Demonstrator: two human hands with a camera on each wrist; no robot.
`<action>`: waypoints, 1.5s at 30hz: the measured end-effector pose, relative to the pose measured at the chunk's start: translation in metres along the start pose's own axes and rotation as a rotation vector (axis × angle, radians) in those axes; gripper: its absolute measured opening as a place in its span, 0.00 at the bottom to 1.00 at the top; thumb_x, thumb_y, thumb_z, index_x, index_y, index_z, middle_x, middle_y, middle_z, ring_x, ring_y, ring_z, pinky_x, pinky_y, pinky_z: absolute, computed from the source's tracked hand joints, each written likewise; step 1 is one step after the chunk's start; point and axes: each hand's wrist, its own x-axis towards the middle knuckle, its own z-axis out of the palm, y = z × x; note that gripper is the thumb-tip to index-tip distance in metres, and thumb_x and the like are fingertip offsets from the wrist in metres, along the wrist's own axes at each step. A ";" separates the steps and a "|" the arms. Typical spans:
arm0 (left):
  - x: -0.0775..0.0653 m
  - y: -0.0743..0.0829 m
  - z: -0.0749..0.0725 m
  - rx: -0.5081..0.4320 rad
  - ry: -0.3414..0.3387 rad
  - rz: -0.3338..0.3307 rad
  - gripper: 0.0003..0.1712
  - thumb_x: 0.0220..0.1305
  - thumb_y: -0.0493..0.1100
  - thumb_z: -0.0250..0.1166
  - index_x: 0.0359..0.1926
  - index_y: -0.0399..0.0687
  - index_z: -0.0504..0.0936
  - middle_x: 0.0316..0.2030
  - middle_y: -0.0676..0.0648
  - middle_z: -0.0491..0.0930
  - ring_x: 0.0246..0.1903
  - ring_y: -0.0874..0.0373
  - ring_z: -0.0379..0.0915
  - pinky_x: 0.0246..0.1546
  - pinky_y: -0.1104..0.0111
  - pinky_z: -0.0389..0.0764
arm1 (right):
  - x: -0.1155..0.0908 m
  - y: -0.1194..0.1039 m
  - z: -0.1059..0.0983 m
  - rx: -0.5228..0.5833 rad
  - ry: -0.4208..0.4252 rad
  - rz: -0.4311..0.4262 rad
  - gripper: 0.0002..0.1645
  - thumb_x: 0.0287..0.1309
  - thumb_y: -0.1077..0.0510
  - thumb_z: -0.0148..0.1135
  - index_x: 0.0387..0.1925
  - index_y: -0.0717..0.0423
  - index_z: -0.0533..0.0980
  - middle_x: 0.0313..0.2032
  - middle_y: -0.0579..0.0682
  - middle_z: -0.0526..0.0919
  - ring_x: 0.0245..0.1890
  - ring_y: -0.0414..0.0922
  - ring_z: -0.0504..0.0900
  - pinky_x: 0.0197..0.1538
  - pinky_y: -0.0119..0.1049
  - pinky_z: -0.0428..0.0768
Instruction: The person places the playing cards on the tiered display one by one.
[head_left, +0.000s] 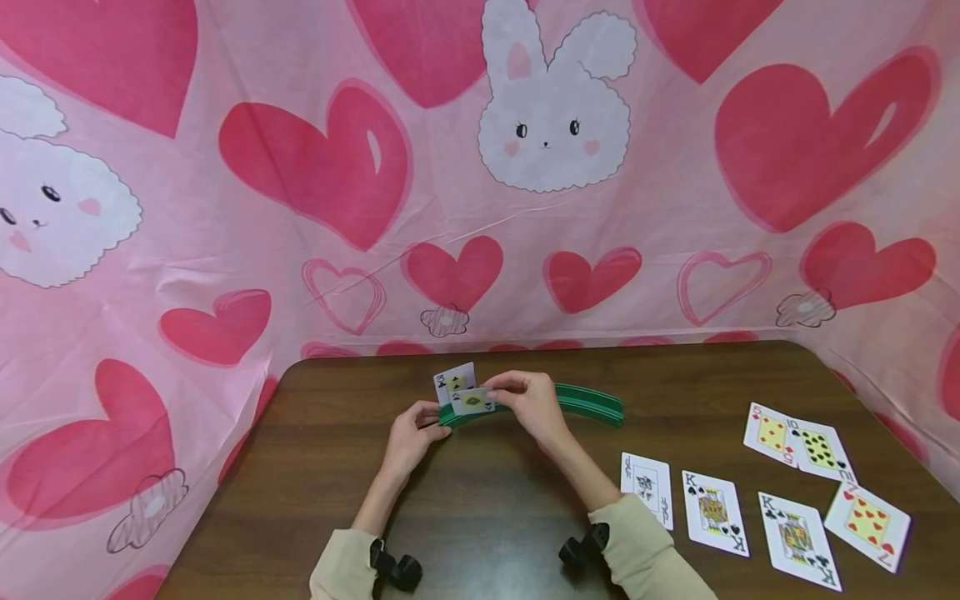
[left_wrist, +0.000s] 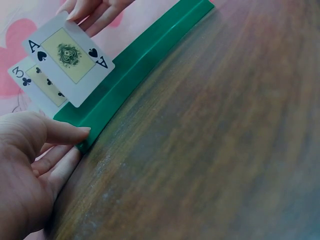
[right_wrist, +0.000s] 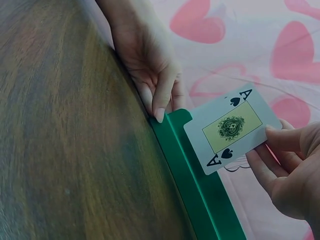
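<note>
A curved green card holder stands at the far side of the brown table. My left hand grips its left end, thumb on the front face and fingers behind. Between thumb and fingers, my right hand pinches an ace of spades by one edge. The ace is tilted, its lower part overlapping the holder near the left end. Behind it in the left wrist view, a three of clubs stands up at the holder, partly covered by the ace.
Face-up cards lie on the right of the table: a joker, two black kings, a five of diamonds, a black ten and a seven of hearts. A pink cloth with hearts and rabbits hangs behind.
</note>
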 end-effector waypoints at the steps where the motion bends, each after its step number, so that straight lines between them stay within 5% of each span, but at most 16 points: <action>1: 0.000 0.000 0.000 0.000 0.000 0.000 0.17 0.58 0.29 0.72 0.50 0.33 0.83 0.45 0.38 0.86 0.48 0.47 0.81 0.42 0.69 0.77 | 0.000 0.000 0.000 0.000 -0.002 0.001 0.04 0.60 0.67 0.72 0.37 0.62 0.89 0.37 0.54 0.90 0.40 0.47 0.85 0.44 0.36 0.81; 10: -0.002 0.002 0.000 0.005 -0.001 -0.002 0.17 0.59 0.29 0.71 0.50 0.33 0.83 0.46 0.37 0.86 0.48 0.47 0.81 0.42 0.68 0.77 | 0.001 0.002 0.003 -0.008 -0.031 -0.020 0.04 0.60 0.67 0.72 0.37 0.62 0.89 0.38 0.54 0.90 0.40 0.48 0.85 0.46 0.39 0.82; 17: -0.022 0.041 -0.003 0.006 -0.036 0.016 0.15 0.60 0.26 0.68 0.49 0.28 0.82 0.45 0.33 0.85 0.48 0.43 0.81 0.42 0.67 0.77 | 0.002 0.004 0.006 -0.027 -0.072 -0.044 0.04 0.60 0.67 0.72 0.38 0.62 0.89 0.38 0.54 0.90 0.41 0.48 0.85 0.47 0.38 0.81; 20: -0.023 0.044 -0.003 0.002 -0.035 0.015 0.14 0.60 0.27 0.68 0.48 0.28 0.82 0.45 0.33 0.85 0.49 0.44 0.81 0.42 0.68 0.77 | 0.003 0.006 0.008 -0.031 -0.073 -0.047 0.04 0.60 0.67 0.72 0.37 0.62 0.89 0.38 0.54 0.90 0.41 0.48 0.85 0.46 0.37 0.81; 31: -0.001 0.002 -0.001 0.016 -0.012 -0.007 0.16 0.62 0.30 0.70 0.51 0.33 0.82 0.47 0.37 0.86 0.50 0.47 0.81 0.44 0.68 0.76 | 0.004 0.008 0.008 -0.028 -0.074 -0.017 0.05 0.61 0.67 0.72 0.38 0.60 0.89 0.39 0.53 0.90 0.41 0.47 0.84 0.45 0.37 0.82; 45: -0.001 0.000 -0.001 0.025 -0.009 0.007 0.17 0.61 0.31 0.71 0.51 0.34 0.83 0.47 0.38 0.86 0.49 0.49 0.81 0.45 0.68 0.78 | 0.005 0.014 0.009 -0.065 -0.046 -0.006 0.05 0.59 0.68 0.72 0.37 0.60 0.89 0.37 0.52 0.90 0.40 0.47 0.84 0.46 0.38 0.83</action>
